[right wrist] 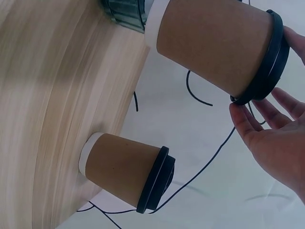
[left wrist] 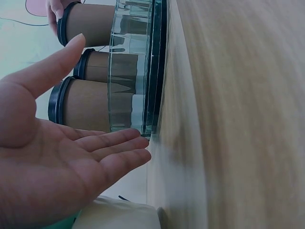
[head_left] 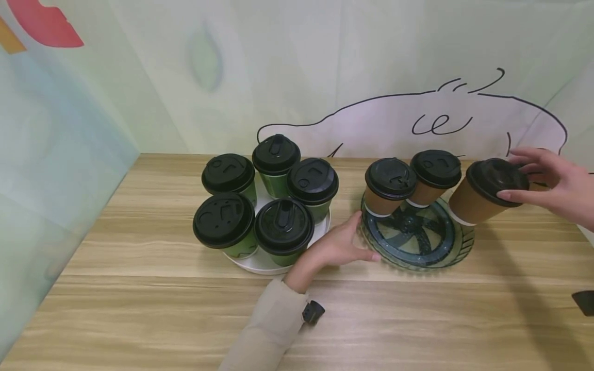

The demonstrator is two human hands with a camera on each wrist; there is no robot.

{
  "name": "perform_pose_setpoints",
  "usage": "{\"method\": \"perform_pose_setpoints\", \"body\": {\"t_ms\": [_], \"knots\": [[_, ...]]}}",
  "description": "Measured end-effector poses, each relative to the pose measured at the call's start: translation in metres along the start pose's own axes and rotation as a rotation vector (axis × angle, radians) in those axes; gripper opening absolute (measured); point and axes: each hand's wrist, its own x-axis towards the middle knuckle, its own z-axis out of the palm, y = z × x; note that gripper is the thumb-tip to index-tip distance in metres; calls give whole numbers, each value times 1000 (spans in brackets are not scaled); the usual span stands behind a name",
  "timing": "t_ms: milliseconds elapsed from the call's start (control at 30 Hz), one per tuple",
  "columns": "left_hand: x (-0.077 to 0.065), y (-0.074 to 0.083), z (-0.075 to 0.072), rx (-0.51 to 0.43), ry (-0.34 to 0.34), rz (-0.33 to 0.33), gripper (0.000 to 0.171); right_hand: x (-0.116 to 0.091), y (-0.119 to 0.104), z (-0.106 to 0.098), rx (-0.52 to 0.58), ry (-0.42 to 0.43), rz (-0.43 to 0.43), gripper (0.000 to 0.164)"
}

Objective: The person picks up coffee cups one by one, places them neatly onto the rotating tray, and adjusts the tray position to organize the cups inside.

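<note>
My right hand [head_left: 552,180] pinches the black lid of a brown paper coffee cup [head_left: 475,198]. The cup leans, its white base at the right rim of a greenish glass dish [head_left: 464,247]. Raised off the table, this held cup [right wrist: 214,43] fills the top of the right wrist view. Two more brown cups, a left one [head_left: 382,201] and a back one [head_left: 424,193], stand in the dish. With fingers extended, my left hand [head_left: 341,245] is at the dish's left rim; the left wrist view shows its palm [left wrist: 62,162] and spread thumb. Whether it touches the glass is unclear.
Several green cups with black lids, one being the front cup [head_left: 284,232], stand on a white plate [head_left: 260,267] left of my left hand. Another brown cup [right wrist: 121,167] stands on the table beyond my right hand. A printed backdrop [head_left: 297,67] borders the wooden table [head_left: 153,309].
</note>
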Motion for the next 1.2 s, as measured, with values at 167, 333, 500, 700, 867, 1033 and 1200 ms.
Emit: {"method": "perform_pose_setpoints", "body": {"t_ms": [167, 333, 500, 700, 867, 1033, 1200], "knots": [[0, 0, 0, 1, -1, -3, 97, -4, -7, 2, -51, -34, -1, 80], [0, -1, 0, 2, 2, 7, 97, -7, -14, 5, -68, -79, -5, 82], [1, -2, 1, -1, 3, 16, 97, -11, -17, 7, -77, -97, 1, 81], [0, 0, 0, 13, 0, 3, 97, -14, -26, 14, -32, -119, -40, 80], [1, -1, 0, 8, 2, 10, 97, -16, -35, 23, 24, -126, -116, 78], [2, -2, 1, 2, 6, 16, 96, -18, -42, 31, 40, -150, -135, 80], [3, -2, 1, 2, 8, 19, 96, -20, -49, 39, 28, -173, -152, 83]]}}
